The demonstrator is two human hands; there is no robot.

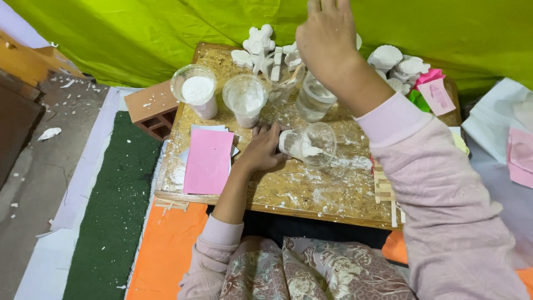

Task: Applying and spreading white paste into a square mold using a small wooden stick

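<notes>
My left hand (262,148) grips a clear plastic cup (310,144) tipped on its side on the low wooden board (288,191); white paste coats its inside. My right hand (327,39) is raised over the back of the board, above a clear water-filled cup (314,99) and a cup with a wooden stick (282,78); its fingers run out of the frame's top, so what it holds is hidden. Two more clear cups stand at the left: one full of white powder (195,90), one with white residue (245,99).
White plaster figures (259,44) and shells (400,66) line the board's back edge. A pink sheet (209,161) lies on the board's left, pink moulds (436,91) at right, wooden sticks (384,186) by the right edge, a brick (152,108) at left. Green cloth hangs behind.
</notes>
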